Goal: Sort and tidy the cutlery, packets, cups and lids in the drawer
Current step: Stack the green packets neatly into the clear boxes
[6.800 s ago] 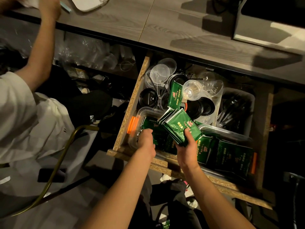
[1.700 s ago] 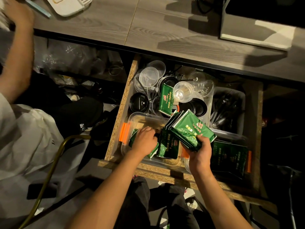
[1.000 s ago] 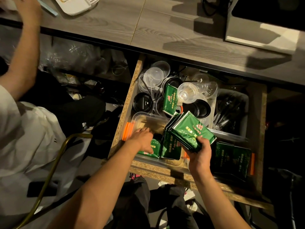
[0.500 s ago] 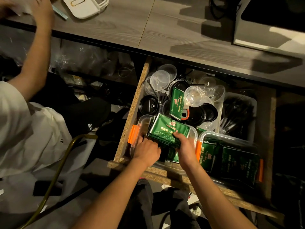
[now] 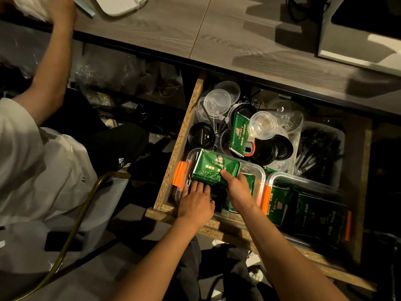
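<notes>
Both hands are down in the near-left clear tub [image 5: 258,170]: right hand [image 5: 237,189] pinches the stack of green packets [image 5: 213,168], left hand [image 5: 196,202] lies flat, fingers straight, on the packets beside it. Packets look mostly boxed, but one stray packet [image 5: 238,133] sits among the jumbled lids and cups [image 5: 263,126] further back in the drawer [image 5: 173,153]. I'd say about halfway.

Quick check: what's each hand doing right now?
Left hand: open, fingers flat on the packets in the clear box.
Right hand: grips the stack of green packets, lowering it into that box.
</notes>
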A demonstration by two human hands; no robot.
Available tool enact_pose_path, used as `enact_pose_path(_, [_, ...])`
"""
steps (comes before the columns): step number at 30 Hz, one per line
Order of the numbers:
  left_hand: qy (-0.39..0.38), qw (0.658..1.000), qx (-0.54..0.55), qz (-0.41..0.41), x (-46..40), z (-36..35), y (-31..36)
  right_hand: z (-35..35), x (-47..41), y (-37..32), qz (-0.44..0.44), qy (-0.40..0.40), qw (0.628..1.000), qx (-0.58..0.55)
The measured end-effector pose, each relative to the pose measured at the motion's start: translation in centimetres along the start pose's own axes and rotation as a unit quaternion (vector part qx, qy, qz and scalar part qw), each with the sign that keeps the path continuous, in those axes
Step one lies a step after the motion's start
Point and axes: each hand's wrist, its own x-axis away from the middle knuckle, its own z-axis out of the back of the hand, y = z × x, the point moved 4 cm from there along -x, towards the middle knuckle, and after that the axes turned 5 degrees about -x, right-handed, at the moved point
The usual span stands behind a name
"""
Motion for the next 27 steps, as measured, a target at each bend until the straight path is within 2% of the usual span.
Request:
enact_pose_path(6, [-0.005, 1.0, 0.022, 0.01, 1.1, 0.1, 0.2, 0.0, -1.4, 0.2, 0.021, 0.04, 0.994, 0.097])
enact_pose_path(11, [0.082, 0.995, 0.046, 0.024, 1.9, 1.3, 0.3, 0.2, -1.3, -0.2, 0.085, 0.094, 0.977, 0.173])
enact_pose_path(15, [0.084, 0.992, 0.091, 0.024, 1.9, 1.4, 0.4, 0.0, -0.3, -0.9, 0.153, 0.108, 0.95, 0.25])
enact_pose_path(19, [0.058, 0.996, 0.063, 0.02, 1.8, 1.2, 0.5, 0.1, 0.3, -1.2, 0.181, 0.1, 0.914, 0.348])
enact_pose_path(23, [0.04, 0.998, 0.051, 0.019, 1.9, 1.1, 0.5, 0.9, 2.0, -2.0, 0.258, 0.146, 0.867, 0.401])
enact_pose_path(25, [0.04, 0.998, 0.048, 0.02, 2.0, 1.2, 0.6, 0.9, 3.1, -2.6, 0.304, 0.123, 0.865, 0.381])
enact_pose_path(27, [0.043, 0.998, 0.04, 0.02, 2.0, 1.3, 0.6, 0.3, 3.1, -2.6, 0.314, 0.043, 0.888, 0.334])
